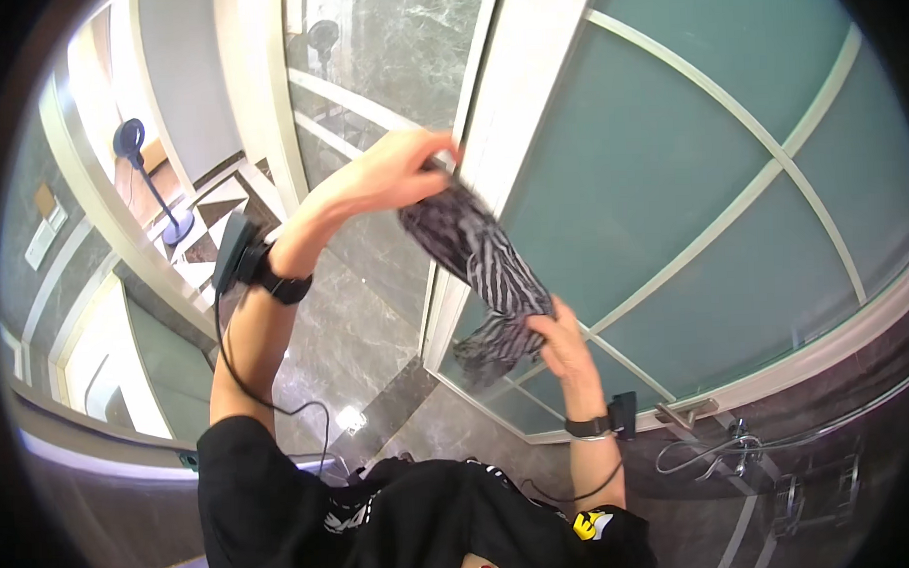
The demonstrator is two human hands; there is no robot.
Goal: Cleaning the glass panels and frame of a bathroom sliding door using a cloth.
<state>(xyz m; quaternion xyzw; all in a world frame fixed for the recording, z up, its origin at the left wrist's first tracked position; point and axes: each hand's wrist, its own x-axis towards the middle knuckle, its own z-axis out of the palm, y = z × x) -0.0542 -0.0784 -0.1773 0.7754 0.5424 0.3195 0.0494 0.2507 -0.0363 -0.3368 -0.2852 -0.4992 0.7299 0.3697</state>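
A black-and-grey cloth with zebra stripes [499, 271] is stretched slantwise between my two hands, in front of the frosted glass door. My left hand [402, 172] grips its upper end, higher and farther left. Lower down, the fingers of my right hand [565, 344] are closed on the cloth's other side, and a loose part droops below. Motion blurs the fabric, so I cannot tell what kind of item it is. Both wrists wear a black strap with a device and a cable.
The green frosted glass door [668, 164] has a white frame and a metal handle [686, 412]. At the lower right are a shower mixer tap [744, 448] with its hose and a wire rack [815, 493]. A standing fan [154, 182] is beyond the doorway on the left.
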